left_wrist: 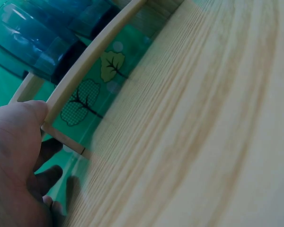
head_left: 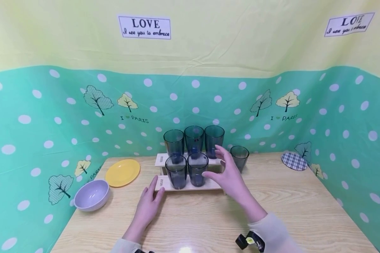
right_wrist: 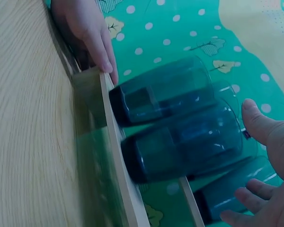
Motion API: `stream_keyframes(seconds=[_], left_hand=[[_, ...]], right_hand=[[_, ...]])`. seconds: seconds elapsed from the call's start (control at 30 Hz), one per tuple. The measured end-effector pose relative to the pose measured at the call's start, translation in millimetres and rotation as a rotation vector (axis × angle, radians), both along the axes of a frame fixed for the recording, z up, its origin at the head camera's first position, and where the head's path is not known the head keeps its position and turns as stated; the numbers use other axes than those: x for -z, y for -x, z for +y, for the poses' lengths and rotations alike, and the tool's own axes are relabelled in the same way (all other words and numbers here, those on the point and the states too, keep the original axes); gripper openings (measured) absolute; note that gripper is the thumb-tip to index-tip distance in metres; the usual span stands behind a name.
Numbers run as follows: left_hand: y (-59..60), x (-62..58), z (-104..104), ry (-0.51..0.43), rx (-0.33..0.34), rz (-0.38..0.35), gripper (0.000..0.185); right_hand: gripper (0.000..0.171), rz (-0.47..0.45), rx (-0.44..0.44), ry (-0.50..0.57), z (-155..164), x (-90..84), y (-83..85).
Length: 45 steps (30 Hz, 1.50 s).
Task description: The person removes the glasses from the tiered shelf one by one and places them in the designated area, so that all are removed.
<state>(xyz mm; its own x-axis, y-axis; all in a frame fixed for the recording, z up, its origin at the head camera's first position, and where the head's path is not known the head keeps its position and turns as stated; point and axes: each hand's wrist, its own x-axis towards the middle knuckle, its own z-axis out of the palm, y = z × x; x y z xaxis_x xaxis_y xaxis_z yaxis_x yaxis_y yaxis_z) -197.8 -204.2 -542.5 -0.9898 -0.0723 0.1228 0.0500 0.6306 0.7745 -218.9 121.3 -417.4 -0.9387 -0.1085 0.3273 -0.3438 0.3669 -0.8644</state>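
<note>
The left hand (head_left: 149, 203) rests flat against the left end of the two-step wooden rack (head_left: 190, 185) on the worktop (head_left: 272, 211), fingers straight. The right hand (head_left: 229, 175) hovers with fingers spread, holding nothing, at the rack's right end, just beside the front-row tumbler (head_left: 197, 169) and near a lone tumbler (head_left: 239, 158) right of the rack

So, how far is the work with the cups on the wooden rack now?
Five blue cups stand on the two-step rack: three on the upper step, two on the lower. The left hand rests on the rack's left end. The right hand, open and holding nothing, hovers over the lower step's empty right place. One cup stands on the table beside the rack; it probably remains.
</note>
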Motion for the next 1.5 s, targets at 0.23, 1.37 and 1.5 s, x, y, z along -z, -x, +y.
stream_keyframes(seconds=[0.23, 1.37, 1.5], left_hand=[[-0.8, 1.0, 0.5, -0.005, 0.002, -0.014, 0.075], [-3.1, -0.8, -1.5, 0.008, 0.000, 0.013, 0.073], [-1.0, 1.0, -1.0, 0.007, -0.001, 0.023, 0.073]], right_hand=[[0.106, -0.042, -0.019, 0.016, -15.4, 7.1, 1.7], [0.107, -0.093, 0.016, -0.062, -38.3, 31.5, 14.9], [0.106, -0.102, 0.025, -0.077, -39.5, 31.1, 14.0]])
